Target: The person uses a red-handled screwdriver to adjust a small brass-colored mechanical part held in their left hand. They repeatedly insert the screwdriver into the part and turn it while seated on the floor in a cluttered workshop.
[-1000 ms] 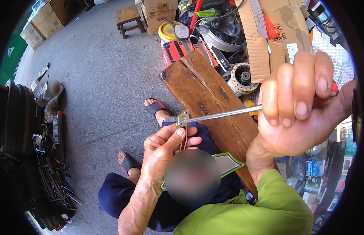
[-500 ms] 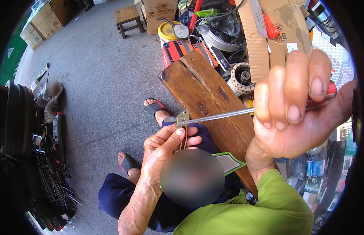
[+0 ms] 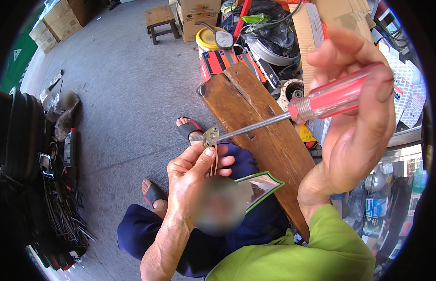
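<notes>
My left hand (image 3: 192, 171) pinches a small brass-coloured metal bracket (image 3: 211, 136) with holes, long thin legs and a threaded bolt sticking out to its left. The screwdriver (image 3: 328, 99) has a clear red handle and a steel shaft. Its tip meets the bracket, just above my left thumb. My right hand (image 3: 358, 122) holds the handle loosely, thumb along the near side and fingers curled beyond it. Over my lap lies a flat green-edged panel (image 3: 260, 187), partly covered by a blurred patch.
A worn wooden bench (image 3: 255, 117) runs beside my legs. Beyond it are red-and-black boxes (image 3: 218, 62), a yellow-lidded bucket (image 3: 207, 40), a wheel hub (image 3: 293, 91) and cardboard. Tyres (image 3: 18, 140) and thin rods (image 3: 68, 210) lie at left. A small stool (image 3: 160, 19) stands farther off.
My right hand has shifted its grip and rolled over, so the red handle now shows. The bracket has moved slightly left with my left hand, the screwdriver tip still on it.
</notes>
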Tool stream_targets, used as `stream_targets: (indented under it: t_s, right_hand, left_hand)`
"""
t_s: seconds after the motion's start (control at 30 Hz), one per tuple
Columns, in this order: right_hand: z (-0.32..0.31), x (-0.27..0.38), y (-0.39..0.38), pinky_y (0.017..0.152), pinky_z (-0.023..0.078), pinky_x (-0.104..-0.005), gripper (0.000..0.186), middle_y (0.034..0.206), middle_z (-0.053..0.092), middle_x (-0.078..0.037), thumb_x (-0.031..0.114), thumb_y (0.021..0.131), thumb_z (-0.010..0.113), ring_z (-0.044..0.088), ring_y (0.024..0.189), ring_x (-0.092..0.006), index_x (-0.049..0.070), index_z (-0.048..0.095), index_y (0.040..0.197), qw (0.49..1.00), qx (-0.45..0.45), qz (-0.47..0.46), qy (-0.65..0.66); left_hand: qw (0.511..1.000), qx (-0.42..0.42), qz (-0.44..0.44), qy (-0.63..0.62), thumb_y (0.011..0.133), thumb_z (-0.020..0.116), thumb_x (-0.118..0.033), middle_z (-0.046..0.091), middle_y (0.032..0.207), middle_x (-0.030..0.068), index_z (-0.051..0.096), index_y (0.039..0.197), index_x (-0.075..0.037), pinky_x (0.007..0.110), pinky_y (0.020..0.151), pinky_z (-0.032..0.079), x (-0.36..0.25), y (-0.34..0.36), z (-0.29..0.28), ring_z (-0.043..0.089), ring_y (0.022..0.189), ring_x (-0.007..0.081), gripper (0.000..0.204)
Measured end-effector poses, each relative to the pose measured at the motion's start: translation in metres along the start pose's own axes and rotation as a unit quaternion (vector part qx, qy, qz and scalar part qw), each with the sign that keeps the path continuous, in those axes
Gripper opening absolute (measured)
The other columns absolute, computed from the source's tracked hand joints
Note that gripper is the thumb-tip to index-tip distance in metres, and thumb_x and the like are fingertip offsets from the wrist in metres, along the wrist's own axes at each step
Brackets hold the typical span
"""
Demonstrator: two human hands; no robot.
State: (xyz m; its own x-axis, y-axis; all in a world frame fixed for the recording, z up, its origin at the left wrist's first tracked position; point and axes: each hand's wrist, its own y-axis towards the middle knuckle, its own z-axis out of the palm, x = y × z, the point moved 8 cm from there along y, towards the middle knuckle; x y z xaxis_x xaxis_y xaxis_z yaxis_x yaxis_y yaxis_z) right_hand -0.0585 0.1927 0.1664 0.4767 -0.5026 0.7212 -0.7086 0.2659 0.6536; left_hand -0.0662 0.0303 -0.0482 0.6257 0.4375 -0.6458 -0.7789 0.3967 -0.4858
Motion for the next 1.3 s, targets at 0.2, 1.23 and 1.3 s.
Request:
stream_targets:
  t_s: [0.2, 1.23, 1.3]
  right_hand:
    - [0.007, 0.024, -0.012, 0.047, 0.035, -0.012, 0.058, 0.091, 0.058, -0.008, 0.024, 0.083, 0.055, 0.047, 0.053, -0.0043, -0.009, 0.037, 0.127, 0.994, -0.054, -0.032, -0.095]
    - [-0.015, 0.046, -0.031, 0.064, 0.041, -0.0203, 0.051, 0.08, 0.054, -0.007, 0.026, 0.075, 0.067, 0.049, 0.065, -0.0089, -0.004, 0.05, 0.113, 0.974, -0.009, -0.058, -0.217]
    - [-0.013, 0.049, -0.031, 0.066, 0.042, -0.0216, 0.051, 0.082, 0.055, -0.009, 0.026, 0.074, 0.067, 0.05, 0.066, -0.0105, -0.003, 0.05, 0.112, 0.976, 0.006, -0.072, -0.204]
  left_hand:
    - [0.996, -0.025, 0.063, 0.056, 0.091, 0.053, -0.01, 0.065, 0.097, 0.0143, 0.059, 0.111, 0.003, 0.028, 0.063, 0.057, -0.023, -0.003, -0.002, 0.066, 0.078, 0.0183, 0.024]
    - [1.0, -0.018, -0.007, 0.009, 0.095, 0.045, -0.03, 0.065, 0.092, 0.0159, 0.057, 0.106, 0.004, 0.029, 0.059, 0.053, -0.011, -0.002, -0.005, 0.066, 0.077, 0.0226, 0.038]
    - [1.0, -0.022, -0.009, 0.001, 0.095, 0.047, -0.03, 0.066, 0.091, 0.0159, 0.058, 0.102, 0.005, 0.028, 0.057, 0.054, -0.009, -0.001, -0.005, 0.066, 0.075, 0.0217, 0.037]
